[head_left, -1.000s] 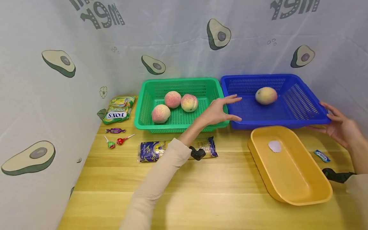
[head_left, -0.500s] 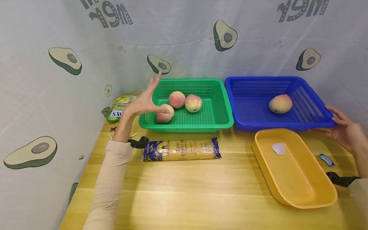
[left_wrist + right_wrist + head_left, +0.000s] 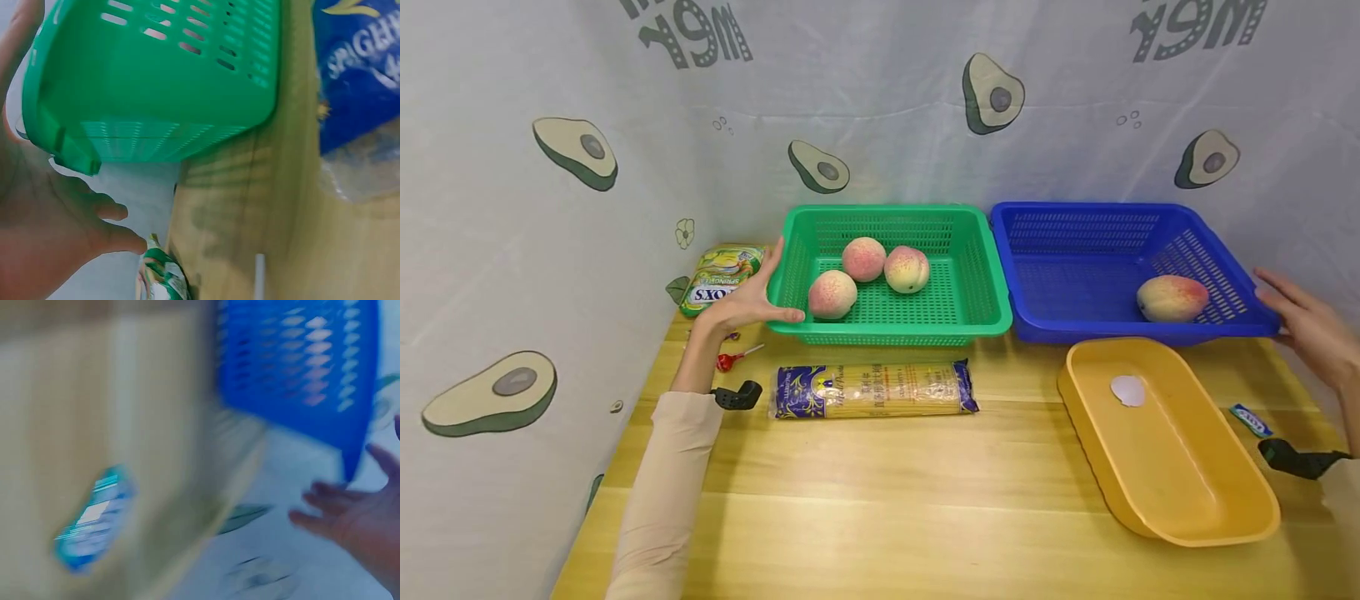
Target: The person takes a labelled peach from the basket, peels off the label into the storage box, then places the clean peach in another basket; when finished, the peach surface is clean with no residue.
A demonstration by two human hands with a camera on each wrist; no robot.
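Note:
A green plastic basket holds three peaches, one of them a pink-yellow peach at the left. My left hand is at its left end, thumb and fingers spread, close against the rim in the left wrist view. To its right stands a blue plastic basket with a yellow-and-pink mango-like fruit near its right end. My right hand is beside the blue basket's right rim, fingers extended. The right wrist view is blurred, so contact there is hard to tell.
A spaghetti pack lies in front of the green basket. The yellow tub stands at front right, with a small wrapped sweet beside it. A green candy bag and a red lollipop lie at left.
My left hand has moved left from between the baskets to the green basket's left end. The fruit in the blue basket has shifted right. My right hand has stayed near the blue rim.

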